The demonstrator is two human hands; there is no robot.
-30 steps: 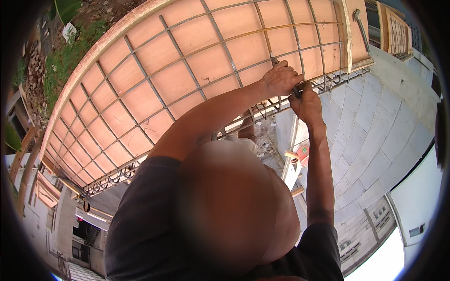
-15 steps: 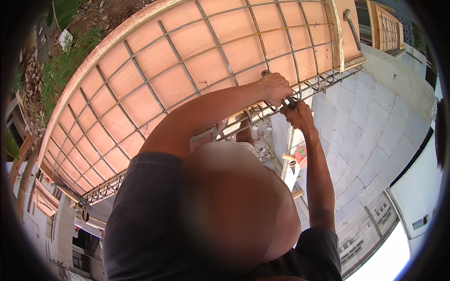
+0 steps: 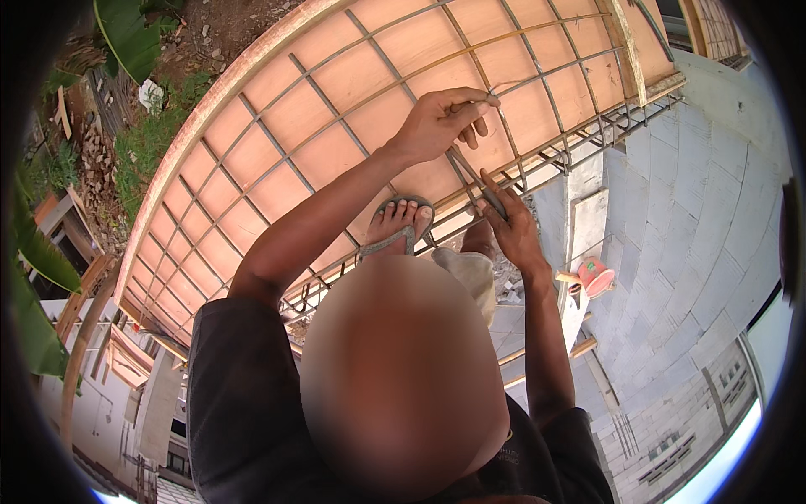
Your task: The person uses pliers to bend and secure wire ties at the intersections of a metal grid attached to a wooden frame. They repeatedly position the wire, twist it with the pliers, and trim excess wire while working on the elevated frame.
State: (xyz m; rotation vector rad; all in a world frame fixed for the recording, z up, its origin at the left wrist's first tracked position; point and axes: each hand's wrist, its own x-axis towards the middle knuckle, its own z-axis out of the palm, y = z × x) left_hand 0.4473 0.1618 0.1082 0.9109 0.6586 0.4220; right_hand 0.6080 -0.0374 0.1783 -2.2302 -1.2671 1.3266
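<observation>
My left hand [image 3: 445, 126] is raised over a grid of steel reinforcing bars [image 3: 370, 37], its thumb and forefinger pinched together on a thin tie wire [image 3: 509, 83]. The other left fingers curl loosely. Closer to the grid's lower edge, my right hand [image 3: 514, 233] grips a dark metal tool [image 3: 495, 191] that looks like pincers. Its far end points up and left, toward the space below my left hand. Behind the bars lies an orange-pink board [image 3: 428, 42] with a timber edge.
A sandalled foot [image 3: 399, 220] is at the bars' lower edge. Bent bar ends line that edge. To the right are a grey block surface [image 3: 663, 210] and a red rounded object [image 3: 596, 277] beside timber. Leaves [image 3: 130, 42] and rubble lie at the far left.
My hands were together at the grid's lower edge and are now apart. The left has moved up and left; the right has moved slightly lower and left. The view has shifted, showing the sandalled foot more fully.
</observation>
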